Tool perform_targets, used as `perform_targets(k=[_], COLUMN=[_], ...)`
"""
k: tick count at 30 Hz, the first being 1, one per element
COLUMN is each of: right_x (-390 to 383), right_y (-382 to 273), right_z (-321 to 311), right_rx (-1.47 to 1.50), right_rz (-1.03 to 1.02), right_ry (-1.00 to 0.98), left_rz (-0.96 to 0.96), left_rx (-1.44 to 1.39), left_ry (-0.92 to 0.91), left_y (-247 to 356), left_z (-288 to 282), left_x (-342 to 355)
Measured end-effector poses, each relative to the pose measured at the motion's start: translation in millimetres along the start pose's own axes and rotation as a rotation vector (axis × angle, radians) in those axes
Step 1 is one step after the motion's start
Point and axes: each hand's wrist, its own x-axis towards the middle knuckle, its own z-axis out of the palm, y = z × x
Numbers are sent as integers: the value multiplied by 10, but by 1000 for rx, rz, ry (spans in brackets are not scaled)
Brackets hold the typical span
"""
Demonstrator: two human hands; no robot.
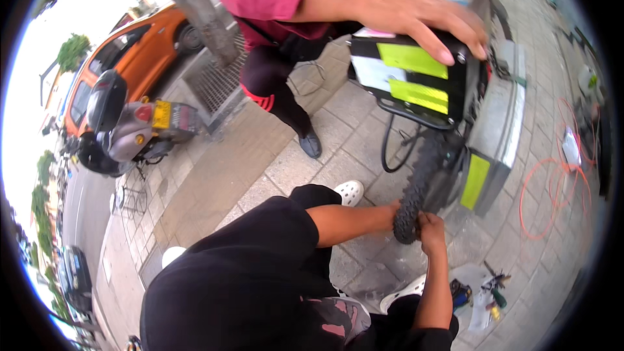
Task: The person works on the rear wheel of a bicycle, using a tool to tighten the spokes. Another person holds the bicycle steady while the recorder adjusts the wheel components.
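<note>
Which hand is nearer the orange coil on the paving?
Right. The right hand is beside the knobby tyre, on the side facing the orange coil; the left hand is at the tyre's other side, farther away.

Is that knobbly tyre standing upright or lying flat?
Upright: the tyre is seen edge-on, with the left hand and right hand at opposite sides of it.

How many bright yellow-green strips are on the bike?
3. An upper strip and a lower strip are on the black plate near the knobbly tyre; a third strip is on the silver side box. Hidden sides may have more.
</note>
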Motion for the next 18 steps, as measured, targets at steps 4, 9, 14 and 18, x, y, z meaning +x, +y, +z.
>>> perform_targets(k=[4, 9, 14, 18], right_x=[-42, -6, -95, -95], right_y=[122, 106, 93, 75], right_z=[-82, -80, 6, 39], right_rx=[172, 310, 403, 295], right_rz=[27, 50, 128, 55], right_ry=[3, -51, -18, 59], left_rz=[-46, -100, -85, -127], left_rx=[131, 227, 307, 396], left_ry=[383, 238, 267, 312], left_y=[23, 204, 210, 251], left_z=[1082, 830, 902, 962], left_x=[-513, -510, -575, -547])
